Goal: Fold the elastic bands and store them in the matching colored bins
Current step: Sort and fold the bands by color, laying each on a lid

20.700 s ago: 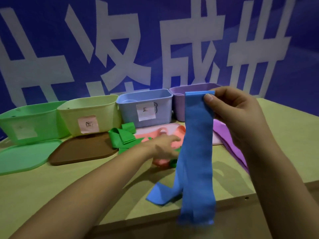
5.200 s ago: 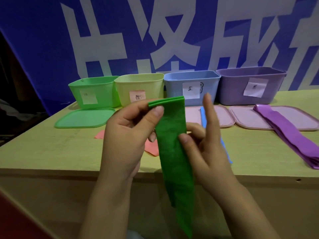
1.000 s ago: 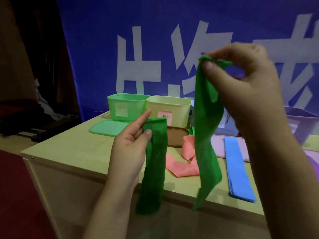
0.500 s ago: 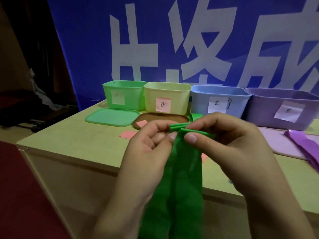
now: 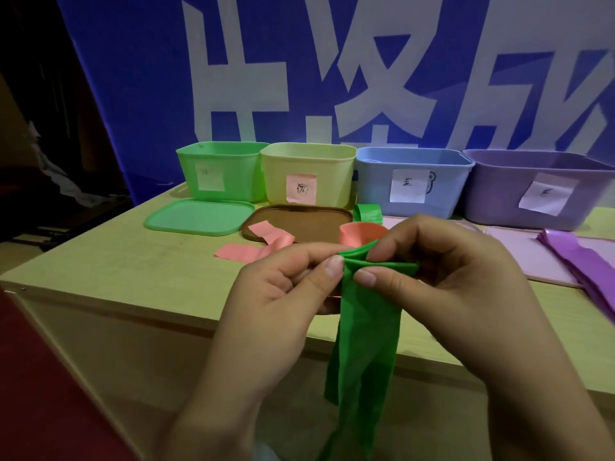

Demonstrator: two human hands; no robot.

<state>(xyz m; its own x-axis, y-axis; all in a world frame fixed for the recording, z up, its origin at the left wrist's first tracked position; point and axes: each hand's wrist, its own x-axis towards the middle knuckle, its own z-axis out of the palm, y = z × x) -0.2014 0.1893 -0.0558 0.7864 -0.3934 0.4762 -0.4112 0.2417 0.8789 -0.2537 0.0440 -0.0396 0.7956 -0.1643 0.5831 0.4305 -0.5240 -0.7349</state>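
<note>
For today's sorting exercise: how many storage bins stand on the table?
4, in one row along the table's back edge: green bin at the left, then yellow bin, blue bin, and purple bin at the right, partly cut off.

Green band [image 5: 366,331], pink band [image 5: 361,234]

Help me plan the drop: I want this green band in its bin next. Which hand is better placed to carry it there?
Left, probably. Both hands pinch the green band at its top, but the green bin stands at the far left of the row, on the left hand's side. The right hand would have to cross over.
</note>
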